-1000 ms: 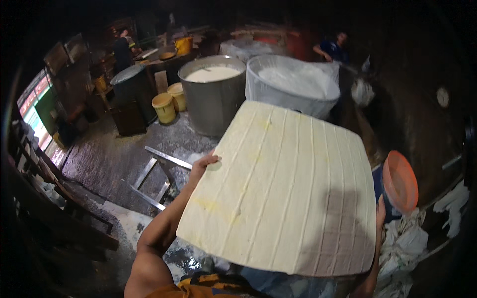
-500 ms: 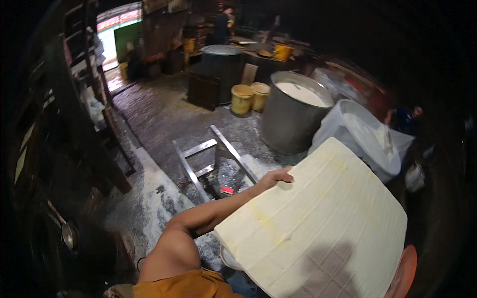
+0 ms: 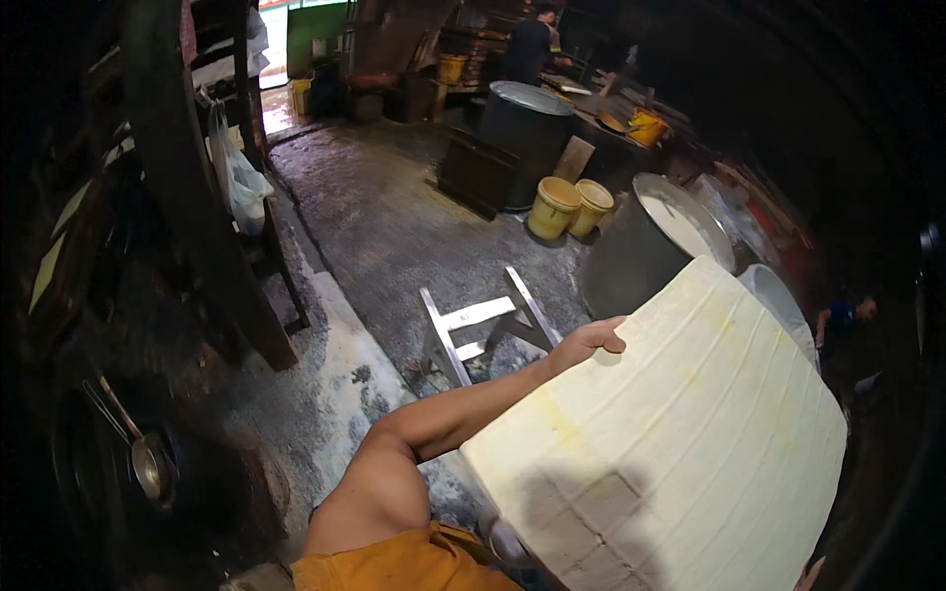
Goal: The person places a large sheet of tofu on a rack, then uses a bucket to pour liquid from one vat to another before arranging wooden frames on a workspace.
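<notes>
A broad cream-coloured slab of tofu [image 3: 709, 394], scored with long parallel lines and marked with faint yellow patches, fills the lower right, tilted. My left hand [image 3: 589, 344] grips its far left edge, thumb on top and the other fingers hidden beneath. At the slab's lower right edge shows only a sliver of my right hand [image 3: 810, 573], closed against that edge. A shadow falls across the slab's near part, where crossing lines make squares. What lies under the slab is hidden.
A metal frame [image 3: 480, 313] stands on the wet floor just beyond my left forearm. Farther off are a large vat [image 3: 631, 261] of pale liquid, yellow buckets [image 3: 554, 209] and a lidded drum [image 3: 527, 138]. Dark posts and a hanging bag [image 3: 239, 177] line the left. Two people are in the background.
The view has swung left, so the room shifts rightward in it. The slab stays in my hands and has turned a little. A red rim at its lower right has gone from sight.
</notes>
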`<state>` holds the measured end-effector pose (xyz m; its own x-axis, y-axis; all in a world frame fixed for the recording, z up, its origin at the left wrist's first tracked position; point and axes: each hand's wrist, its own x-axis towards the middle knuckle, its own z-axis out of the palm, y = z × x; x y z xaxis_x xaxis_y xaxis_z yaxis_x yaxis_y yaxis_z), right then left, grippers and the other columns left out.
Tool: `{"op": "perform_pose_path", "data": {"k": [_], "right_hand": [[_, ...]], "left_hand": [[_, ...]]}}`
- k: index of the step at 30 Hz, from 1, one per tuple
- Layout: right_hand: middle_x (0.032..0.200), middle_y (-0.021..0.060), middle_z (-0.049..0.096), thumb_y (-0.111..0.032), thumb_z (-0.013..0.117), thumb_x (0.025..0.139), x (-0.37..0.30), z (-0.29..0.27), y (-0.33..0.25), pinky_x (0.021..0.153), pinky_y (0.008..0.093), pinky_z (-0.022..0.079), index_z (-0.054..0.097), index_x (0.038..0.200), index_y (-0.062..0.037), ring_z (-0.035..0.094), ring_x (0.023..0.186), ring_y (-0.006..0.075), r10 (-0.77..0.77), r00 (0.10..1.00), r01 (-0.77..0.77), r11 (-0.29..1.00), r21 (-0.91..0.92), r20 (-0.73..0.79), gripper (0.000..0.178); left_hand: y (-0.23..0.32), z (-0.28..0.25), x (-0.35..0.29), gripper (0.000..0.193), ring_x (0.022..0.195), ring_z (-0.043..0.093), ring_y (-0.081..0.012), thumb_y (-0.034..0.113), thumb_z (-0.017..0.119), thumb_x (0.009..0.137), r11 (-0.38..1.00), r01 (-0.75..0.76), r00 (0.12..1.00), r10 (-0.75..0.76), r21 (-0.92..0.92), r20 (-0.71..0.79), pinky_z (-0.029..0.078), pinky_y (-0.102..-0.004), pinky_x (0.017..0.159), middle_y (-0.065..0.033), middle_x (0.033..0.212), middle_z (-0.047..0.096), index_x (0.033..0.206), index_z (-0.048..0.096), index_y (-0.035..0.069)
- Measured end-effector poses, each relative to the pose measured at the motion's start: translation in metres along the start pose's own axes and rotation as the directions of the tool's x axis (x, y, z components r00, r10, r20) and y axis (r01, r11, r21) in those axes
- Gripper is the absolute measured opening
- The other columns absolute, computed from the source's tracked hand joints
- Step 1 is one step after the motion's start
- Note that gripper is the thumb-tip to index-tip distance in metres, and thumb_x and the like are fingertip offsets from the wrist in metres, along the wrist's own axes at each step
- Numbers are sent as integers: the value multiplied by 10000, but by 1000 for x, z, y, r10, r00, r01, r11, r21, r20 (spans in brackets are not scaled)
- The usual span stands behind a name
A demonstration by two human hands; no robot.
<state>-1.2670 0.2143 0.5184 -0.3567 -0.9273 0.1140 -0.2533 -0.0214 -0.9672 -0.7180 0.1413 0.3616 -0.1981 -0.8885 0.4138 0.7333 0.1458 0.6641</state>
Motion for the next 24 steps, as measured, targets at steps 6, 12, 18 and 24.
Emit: {"op": "perform_pose_path", "data": {"k": [6,12,18,24], "right_hand": [[1231,165,561,-493,386,965,-31,143,-31,933,332,435,456,1302,54,565,1089,242,-77,996,78,997,22,-44,646],[1230,160,563,-494,384,965,-14,312,-47,934,326,433,458,1303,52,565,1089,238,-124,991,117,985,123,49,646],[1229,155,564,-495,383,965,39,534,-57,936,321,431,459,1304,49,565,1089,233,-155,961,101,968,230,231,646],[1228,150,566,-497,381,965,115,797,-61,937,315,429,461,1306,46,565,1089,228,-196,894,68,948,311,402,646]], "left_hand": [[178,-85,-38,558,1106,551,-145,32,430,852,961,22,999,-14,-276,30,444,-285,948,-116,1287,522,1399,332,-16],[315,-215,-92,349,1230,472,-204,25,619,855,809,-322,912,404,492,-68,426,-323,991,-217,1412,388,1197,569,-27],[412,-348,-114,157,1250,455,-266,32,639,846,828,-352,838,487,438,-248,426,-371,985,-258,1437,334,1000,656,10],[496,-519,-109,436,1168,504,-188,7,561,834,672,-449,686,681,589,-255,401,-297,979,-211,1374,438,1253,480,-80]]}}
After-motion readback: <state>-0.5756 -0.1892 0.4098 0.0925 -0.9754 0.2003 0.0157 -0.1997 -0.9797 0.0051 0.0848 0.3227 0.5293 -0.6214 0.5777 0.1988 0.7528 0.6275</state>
